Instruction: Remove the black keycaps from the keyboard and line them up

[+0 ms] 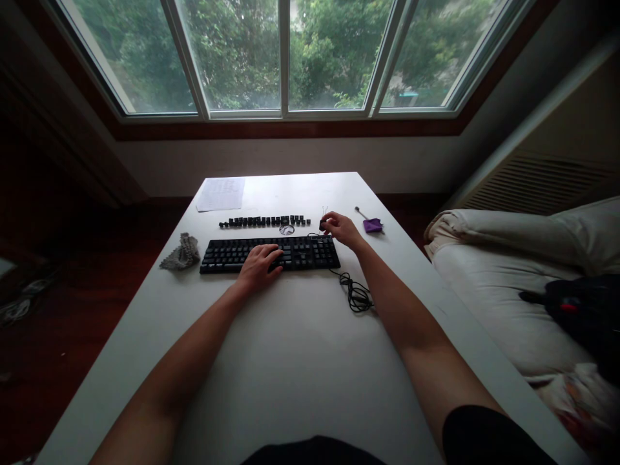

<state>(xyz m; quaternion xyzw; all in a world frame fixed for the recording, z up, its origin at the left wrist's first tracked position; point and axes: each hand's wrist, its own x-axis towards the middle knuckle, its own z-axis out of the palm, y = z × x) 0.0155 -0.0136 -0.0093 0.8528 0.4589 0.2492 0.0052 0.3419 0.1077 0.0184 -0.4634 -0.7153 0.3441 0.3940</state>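
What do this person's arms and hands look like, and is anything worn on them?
Both are human: the left hand and right hand each have ordinary jointed fingers and no gloves. The forearms are bare, with no watch or bracelet visible. A plain black fabric sleeve covers the right upper arm; no left sleeve shows.

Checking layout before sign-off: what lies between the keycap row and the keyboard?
The head view shows a round object, too unclear to identify, between the keycap row and the keyboard.
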